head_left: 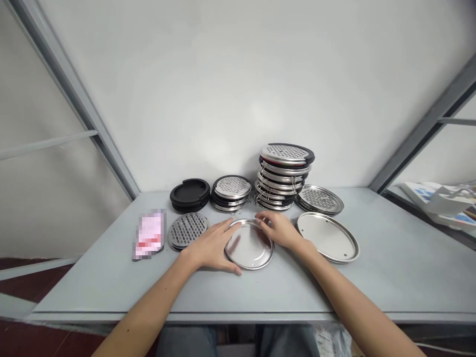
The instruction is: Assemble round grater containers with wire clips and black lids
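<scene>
You are spreading your left hand (pixel 210 250) open along the left rim of a round, shiny metal plate (pixel 251 248), which is lying flat on the gray table (pixel 394 263) in front of you. Your right hand (pixel 280 229) is curling its fingers over the far right rim; whether it is gripping cannot be told. Perforated discs (pixel 186 229) are sitting just beside your left hand, larger metal plates (pixel 329 237) are resting right of your right, and a tall stack (pixel 284 173) is standing behind.

Shiny silver dish (pixel 250 245), grey hole-dotted grater plates (pixel 188 230), black discs (pixel 189 192), pale grey table (pixel 394 263)
</scene>
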Demonstrator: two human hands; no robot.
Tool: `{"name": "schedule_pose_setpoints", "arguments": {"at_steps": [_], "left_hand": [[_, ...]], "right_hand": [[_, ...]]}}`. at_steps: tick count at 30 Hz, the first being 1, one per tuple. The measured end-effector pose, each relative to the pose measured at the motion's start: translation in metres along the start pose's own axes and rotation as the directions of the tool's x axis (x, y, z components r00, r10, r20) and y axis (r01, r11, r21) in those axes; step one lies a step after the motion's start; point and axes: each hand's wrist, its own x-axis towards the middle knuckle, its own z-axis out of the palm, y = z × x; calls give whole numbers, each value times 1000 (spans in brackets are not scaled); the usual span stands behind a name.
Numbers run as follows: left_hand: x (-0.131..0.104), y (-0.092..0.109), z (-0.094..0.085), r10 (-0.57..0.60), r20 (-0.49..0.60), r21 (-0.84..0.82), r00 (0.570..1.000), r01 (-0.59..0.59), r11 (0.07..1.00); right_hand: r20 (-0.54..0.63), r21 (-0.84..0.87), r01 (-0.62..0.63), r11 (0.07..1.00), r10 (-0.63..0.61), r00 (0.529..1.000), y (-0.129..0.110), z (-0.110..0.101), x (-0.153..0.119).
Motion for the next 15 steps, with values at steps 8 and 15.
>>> {"name": "schedule_pose_setpoints", "arguments": {"at_steps": [8,15], "left_hand": [[-1,-1,5,55,-5,-11,998,-55,998],[1,3,-4,115,-138,-22,984,-120,993]], "right_hand": [[0,149,-65,987,66,998,-2,7,2],[-90,446,-125,886,183,979,-2,0,9]]}}
